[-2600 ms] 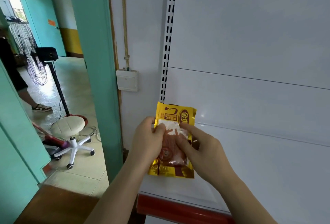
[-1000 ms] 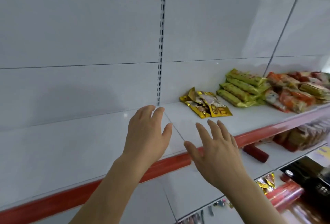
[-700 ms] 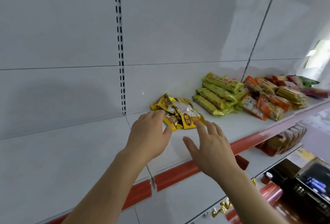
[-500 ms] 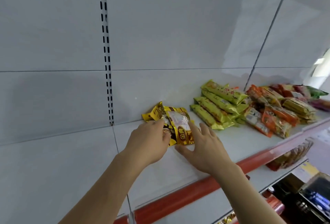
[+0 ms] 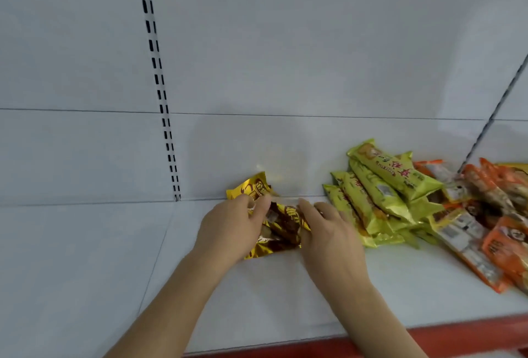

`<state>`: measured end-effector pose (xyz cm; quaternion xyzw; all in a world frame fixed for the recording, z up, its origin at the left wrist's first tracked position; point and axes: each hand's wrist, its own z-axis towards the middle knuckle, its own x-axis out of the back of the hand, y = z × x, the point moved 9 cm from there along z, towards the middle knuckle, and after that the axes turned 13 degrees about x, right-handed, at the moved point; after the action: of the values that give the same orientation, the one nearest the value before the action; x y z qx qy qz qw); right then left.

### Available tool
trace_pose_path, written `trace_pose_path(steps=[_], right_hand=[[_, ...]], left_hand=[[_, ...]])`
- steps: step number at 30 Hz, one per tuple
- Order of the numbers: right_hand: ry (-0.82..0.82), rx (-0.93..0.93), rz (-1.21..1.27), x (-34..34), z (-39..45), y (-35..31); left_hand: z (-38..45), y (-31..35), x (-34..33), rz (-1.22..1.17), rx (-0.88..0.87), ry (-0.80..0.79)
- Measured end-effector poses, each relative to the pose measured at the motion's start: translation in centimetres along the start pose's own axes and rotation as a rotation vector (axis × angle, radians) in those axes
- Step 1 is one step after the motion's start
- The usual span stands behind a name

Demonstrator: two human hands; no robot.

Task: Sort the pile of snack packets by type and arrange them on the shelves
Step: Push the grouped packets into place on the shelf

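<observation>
Both hands work a small heap of shiny gold foil snack packets (image 5: 274,226) on the white metal shelf (image 5: 385,286). The left hand (image 5: 231,232) and right hand (image 5: 328,232) pinch it from either side, likely squaring it up. Just right of the grip, green foil packets (image 5: 383,192) are stacked apart, keeping types separate.

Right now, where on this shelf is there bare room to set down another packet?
Bare room: left of the gold packets, past the slotted upright, and the front strip by the red edge. Crowded: the right, where green packets and orange packets pile together.
</observation>
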<state>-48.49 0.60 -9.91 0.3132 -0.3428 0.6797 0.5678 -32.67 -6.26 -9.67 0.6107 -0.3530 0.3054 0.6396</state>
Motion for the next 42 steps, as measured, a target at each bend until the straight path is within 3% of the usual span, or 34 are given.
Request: trace_pose_path(steps=[3,6,8,10,12,16,19,22,28,32,36,38,42], right_hand=[[0.109,0.173,0.113,1.2,0.2,-1.9],[-0.032,0.327,0.225,-0.4,-0.4,-3.6],[-0.184,0.362,0.219,-1.8,-0.2,-3.7],[-0.322,0.249,0.192,-3.1,0.7,-2.6],[-0.440,0.110,0.147,-4.4,2.0,-1.3],[-0.568,0.057,0.069,-6.2,3.5,-0.5],[-0.457,0.028,-0.023,-4.6,4.4,-0.3],[-0.289,-0.066,0.054,-3.0,5.3,-0.8],[-0.539,-0.111,-0.065,-6.1,4.3,-5.7],[-0.395,-0.137,-0.051,-4.7,5.1,-5.6],[-0.090,-0.062,0.125,0.2,4.6,-8.1],[-0.025,0.029,0.201,1.8,4.1,-11.6],[-0.007,0.090,0.269,1.8,2.3,-16.3]], left_hand=[[-0.4,0.2,-1.3,-0.574,0.227,-0.187],[-0.8,-1.4,-2.0,-1.031,0.452,-0.225],[-0.9,-2.9,-1.7,-1.071,0.517,-0.179],[-0.8,-4.9,-0.6,-1.057,0.535,-0.082],[-1.2,-6.9,1.2,-0.967,0.536,0.036],[-1.7,-9.6,4.5,-0.711,0.500,0.181],[-1.6,-10.5,5.4,-0.676,0.491,0.174],[-1.4,-11.0,5.4,-0.634,0.447,0.160],[-1.7,-12.9,5.5,-0.672,0.467,0.137],[-1.4,-14.5,5.4,-0.694,0.497,0.134],[-2.2,-13.9,5.9,-0.766,0.438,0.130],[-3.0,-12.2,5.7,-0.884,0.344,0.050],[-5.1,-9.1,4.9,-1.388,0.269,-0.290]])
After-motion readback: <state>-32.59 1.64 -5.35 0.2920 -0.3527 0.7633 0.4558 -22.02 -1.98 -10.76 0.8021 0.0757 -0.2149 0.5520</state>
